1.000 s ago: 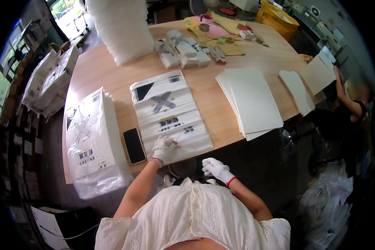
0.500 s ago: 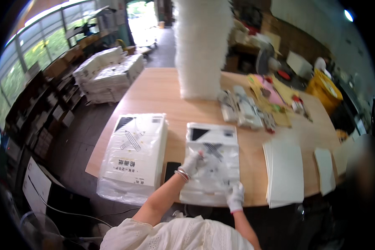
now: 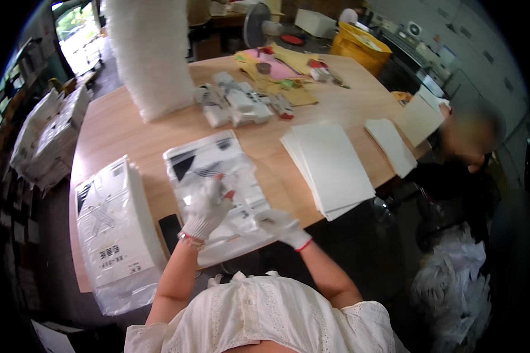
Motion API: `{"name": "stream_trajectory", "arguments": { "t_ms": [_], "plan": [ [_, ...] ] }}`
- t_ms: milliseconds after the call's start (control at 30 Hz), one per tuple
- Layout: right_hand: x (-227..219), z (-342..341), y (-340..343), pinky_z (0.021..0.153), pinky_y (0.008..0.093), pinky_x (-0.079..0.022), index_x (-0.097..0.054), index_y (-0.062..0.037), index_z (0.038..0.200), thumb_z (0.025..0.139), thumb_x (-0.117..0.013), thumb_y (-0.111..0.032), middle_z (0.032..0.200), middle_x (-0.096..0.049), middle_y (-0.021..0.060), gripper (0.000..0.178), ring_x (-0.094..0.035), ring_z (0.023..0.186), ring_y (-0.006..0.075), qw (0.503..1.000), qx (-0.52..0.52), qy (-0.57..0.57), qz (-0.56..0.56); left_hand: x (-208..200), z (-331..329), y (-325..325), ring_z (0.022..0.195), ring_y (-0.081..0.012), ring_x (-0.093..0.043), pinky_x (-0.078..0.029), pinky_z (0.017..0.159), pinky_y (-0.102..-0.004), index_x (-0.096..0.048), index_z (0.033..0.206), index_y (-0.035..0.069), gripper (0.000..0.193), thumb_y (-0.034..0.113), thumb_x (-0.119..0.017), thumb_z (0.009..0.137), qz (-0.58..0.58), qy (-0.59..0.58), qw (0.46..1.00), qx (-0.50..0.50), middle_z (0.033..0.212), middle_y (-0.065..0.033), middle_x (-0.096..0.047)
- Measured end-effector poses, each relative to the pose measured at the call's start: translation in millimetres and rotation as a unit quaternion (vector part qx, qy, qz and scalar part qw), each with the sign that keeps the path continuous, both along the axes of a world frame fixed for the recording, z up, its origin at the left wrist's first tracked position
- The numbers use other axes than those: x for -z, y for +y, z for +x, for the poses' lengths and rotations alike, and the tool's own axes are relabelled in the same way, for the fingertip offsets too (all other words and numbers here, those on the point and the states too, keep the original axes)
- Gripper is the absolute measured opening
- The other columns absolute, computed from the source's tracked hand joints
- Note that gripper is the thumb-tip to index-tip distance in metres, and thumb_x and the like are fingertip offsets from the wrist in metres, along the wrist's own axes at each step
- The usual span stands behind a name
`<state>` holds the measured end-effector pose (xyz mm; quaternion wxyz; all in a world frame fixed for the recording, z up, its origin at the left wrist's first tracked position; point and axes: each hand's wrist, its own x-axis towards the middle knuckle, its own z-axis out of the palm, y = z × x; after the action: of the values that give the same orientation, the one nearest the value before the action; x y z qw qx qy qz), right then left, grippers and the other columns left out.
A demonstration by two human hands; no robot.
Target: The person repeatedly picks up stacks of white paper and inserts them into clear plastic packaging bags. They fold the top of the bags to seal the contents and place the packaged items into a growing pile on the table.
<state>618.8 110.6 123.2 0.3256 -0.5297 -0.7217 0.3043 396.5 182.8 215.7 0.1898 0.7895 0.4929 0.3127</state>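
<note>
Packaging (image 3: 248, 187) of thin printed plastic lay at the front edge of the wood-toned table (image 3: 312, 115), to the right of a black phone (image 3: 169, 231). The left hand (image 3: 209, 200), gloved in white with two bare fingertips (image 3: 229, 194) showing, was over its middle; whether it pinched the plastic or only rested there could not be told. The right hand (image 3: 280, 225), also gloved, was at its near right side, too blurred to tell if it gripped. Farther left lay a wrapped stack (image 3: 115, 217); to the right, white sheets (image 3: 333, 167)
</note>
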Motion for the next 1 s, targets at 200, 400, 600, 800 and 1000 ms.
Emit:
{"name": "stream_trajectory", "arguments": {
  "t_ms": [200,400,600,800,1000],
  "plan": [
    [7,181,-42,0.103,0.038,-0.034,-0.027,-0.0099,0.14,0.072,-0.07,-0.031,0.134,-0.04,0.0172,0.083,-0.041,0.123,0.033,0.905,0.228,-0.348,-0.089,-13,4,-53,0.083,-0.029,-0.062,-0.05,0.072,-0.0332,-0.057,0.106,0.003,0.035,-0.002,-0.063,0.072,0.182,-0.175,0.966,-0.052,0.095,-0.0131,-0.063],
    [24,239,-24,0.077,0.0392,-0.048,-0.052,-0.0116,0.114,0.085,-0.056,-0.024,0.097,-0.062,0.0143,0.032,-0.06,0.091,0.0314,0.968,0.231,-0.093,-0.011,14,81,-93,0.082,-0.0192,-0.062,-0.049,0.075,-0.0293,-0.057,0.099,0.0,0.023,-0.004,-0.056,0.077,-0.117,-0.198,0.941,0.248,0.087,-0.0089,-0.064],
    [-6,182,-50,0.06,0.0457,-0.046,-0.057,-0.0133,0.094,0.085,-0.052,-0.018,0.077,-0.062,0.0111,0.011,-0.059,0.07,0.0354,0.9,0.342,-0.211,0.169,98,177,-104,0.093,-0.0204,-0.061,-0.048,0.083,-0.0339,-0.052,0.108,0.002,0.029,0.024,-0.055,0.09,-0.588,-0.429,0.66,0.186,0.103,-0.0092,-0.062],
    [-58,106,-130,0.069,0.038,-0.049,-0.059,-0.0089,0.087,0.082,-0.062,-0.02,0.082,-0.061,0.0097,0.012,-0.06,0.079,0.0253,0.992,0.075,0.083,0.053,114,148,-92,0.09,-0.0177,-0.058,-0.05,0.074,-0.0343,-0.053,0.112,0.007,0.032,0.022,-0.057,0.084,-0.646,-0.325,0.676,0.143,0.105,-0.0067,-0.058],
    [26,111,-141,0.088,0.0356,-0.047,-0.055,-0.0001,0.113,0.091,-0.053,-0.039,0.117,-0.055,0.0133,0.045,-0.057,0.102,0.0224,0.732,0.298,0.579,-0.198,62,111,-116,0.12,-0.0349,-0.042,-0.036,0.097,-0.0456,-0.038,0.127,-0.002,0.061,0.025,-0.058,0.075,-0.333,0.032,0.917,0.217,0.129,-0.0229,-0.04]
  ]
}}
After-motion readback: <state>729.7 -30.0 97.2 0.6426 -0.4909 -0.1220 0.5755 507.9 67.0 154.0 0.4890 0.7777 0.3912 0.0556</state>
